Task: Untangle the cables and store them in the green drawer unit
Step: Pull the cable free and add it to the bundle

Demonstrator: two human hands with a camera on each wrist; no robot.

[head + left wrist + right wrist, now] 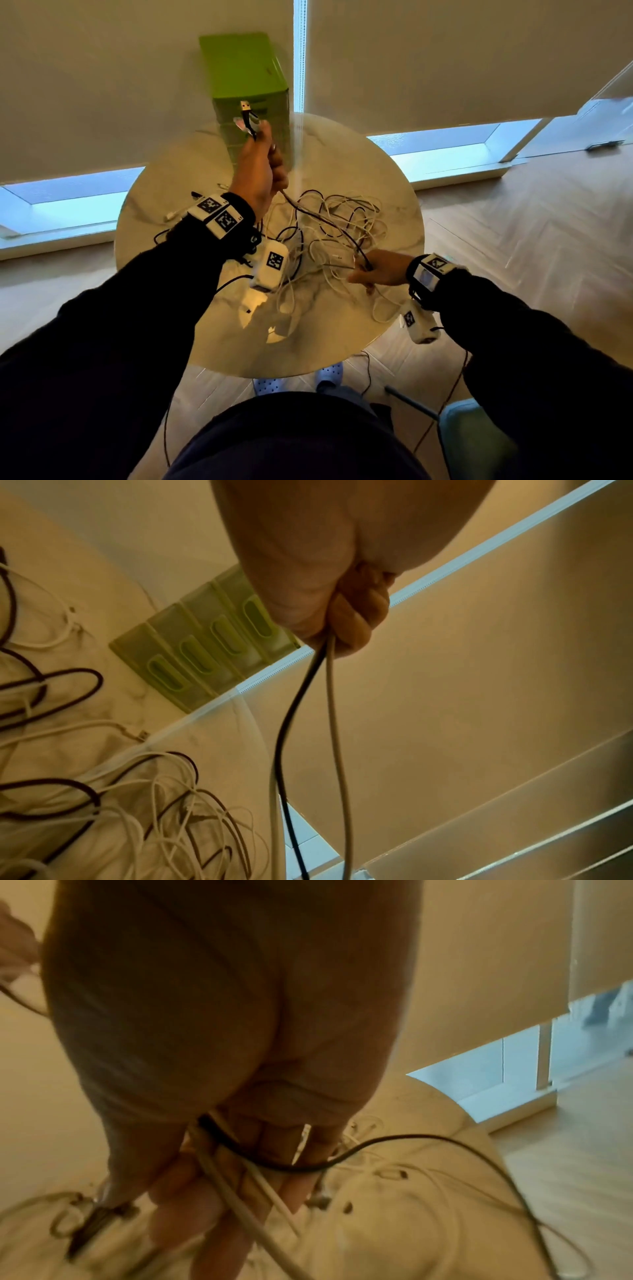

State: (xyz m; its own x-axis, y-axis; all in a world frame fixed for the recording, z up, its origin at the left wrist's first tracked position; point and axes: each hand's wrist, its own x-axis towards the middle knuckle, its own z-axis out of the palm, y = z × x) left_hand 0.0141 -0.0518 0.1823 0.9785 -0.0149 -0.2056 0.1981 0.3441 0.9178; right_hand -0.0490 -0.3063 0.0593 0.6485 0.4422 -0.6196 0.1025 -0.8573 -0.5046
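Observation:
A green drawer unit (246, 85) stands at the far edge of the round table (222, 339), its drawers closed (205, 650). My left hand (265, 161) is raised in front of it and grips a black cable (287, 723) and a white cable (337, 723). Their plug ends (245, 107) stick up above the fist (342, 618). The black cable (329, 222) slants down to my right hand (366, 272), which pinches it with white strands (236, 1185) at the tangle's near right edge. The tangle of black and white cables (342, 219) lies mid-table.
Loose plug ends (171, 216) lie on the table's left part. A teal chair (479, 442) stands at the near right, with a thin cord (368, 373) trailing on the wooden floor. Lowered blinds (445, 61) close off the far side.

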